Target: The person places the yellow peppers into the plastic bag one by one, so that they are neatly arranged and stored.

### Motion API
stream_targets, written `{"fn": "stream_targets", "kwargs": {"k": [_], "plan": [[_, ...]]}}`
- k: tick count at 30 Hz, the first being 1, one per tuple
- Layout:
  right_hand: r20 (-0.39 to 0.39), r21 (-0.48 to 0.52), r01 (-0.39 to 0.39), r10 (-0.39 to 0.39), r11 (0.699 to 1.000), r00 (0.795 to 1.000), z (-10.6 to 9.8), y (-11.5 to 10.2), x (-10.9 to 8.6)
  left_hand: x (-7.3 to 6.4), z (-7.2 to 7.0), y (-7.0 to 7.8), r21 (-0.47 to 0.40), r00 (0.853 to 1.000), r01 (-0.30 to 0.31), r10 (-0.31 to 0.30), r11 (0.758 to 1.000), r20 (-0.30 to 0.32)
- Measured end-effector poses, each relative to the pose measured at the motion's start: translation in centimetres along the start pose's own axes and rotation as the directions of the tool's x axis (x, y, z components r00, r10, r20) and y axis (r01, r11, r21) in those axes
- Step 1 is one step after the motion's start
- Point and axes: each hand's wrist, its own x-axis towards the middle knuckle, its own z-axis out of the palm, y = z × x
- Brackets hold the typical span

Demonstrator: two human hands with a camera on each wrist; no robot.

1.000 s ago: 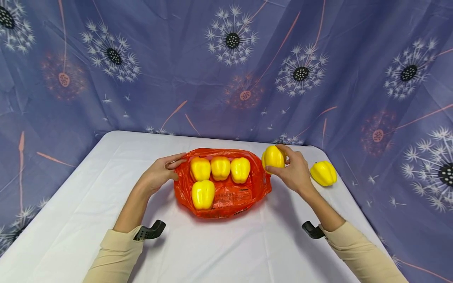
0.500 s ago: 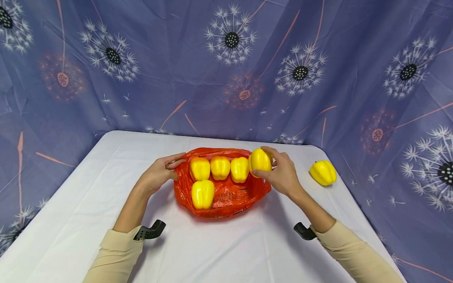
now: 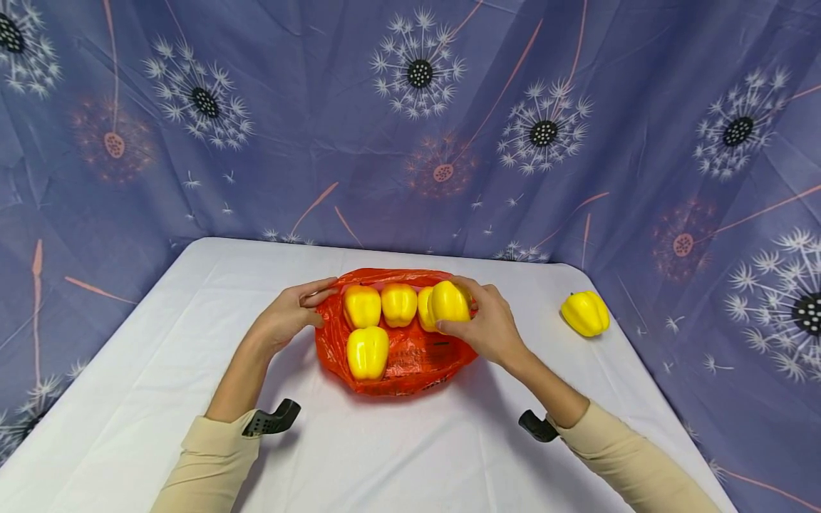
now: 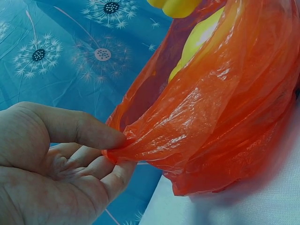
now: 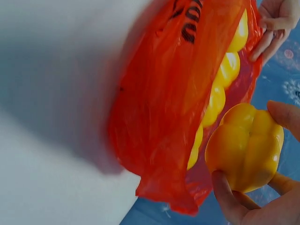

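A red plastic bag (image 3: 420, 360) lies with its mouth spread wide in the head view, several yellow bell peppers (image 3: 368, 353) inside it. My left hand (image 3: 282, 317) pinches the bag's left edge between thumb and fingers, as the left wrist view shows. In my right hand (image 3: 490, 324) is another yellow bell pepper (image 3: 450, 302), gripped by thumb and fingertips. It hangs over the right part of the bag's mouth and partly hides the rightmost pepper of the back row. The right wrist view shows the lobed end of this held pepper (image 5: 246, 147).
One more yellow bell pepper (image 3: 585, 313) lies near the right edge of the white-covered table (image 3: 385, 456), apart from the bag. A blue-purple curtain (image 3: 359, 142) with dandelion prints hangs behind and along the sides of the table.
My right hand has carried its bell pepper leftward, from beside the bag's right edge to over its mouth. The left hand keeps its place on the bag.
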Motion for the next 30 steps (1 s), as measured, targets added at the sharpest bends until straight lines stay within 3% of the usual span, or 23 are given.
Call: {"fn": "stream_targets", "kwargs": {"k": [16, 30], "plan": [[0.086, -0.026, 0.021, -0.018, 0.999, 0.996, 2.9, -0.5, -0.9, 0.0, -0.2, 0.0, -0.015, 1.000, 0.016, -0.016, 1.000, -0.004], [0.132, -0.044, 0.005, 0.001, 0.999, 0.991, 4.6, -1.2, -1.6, -0.2, -0.1, 0.0, -0.035, 1.000, -0.023, 0.023, 0.999, 0.008]]}}
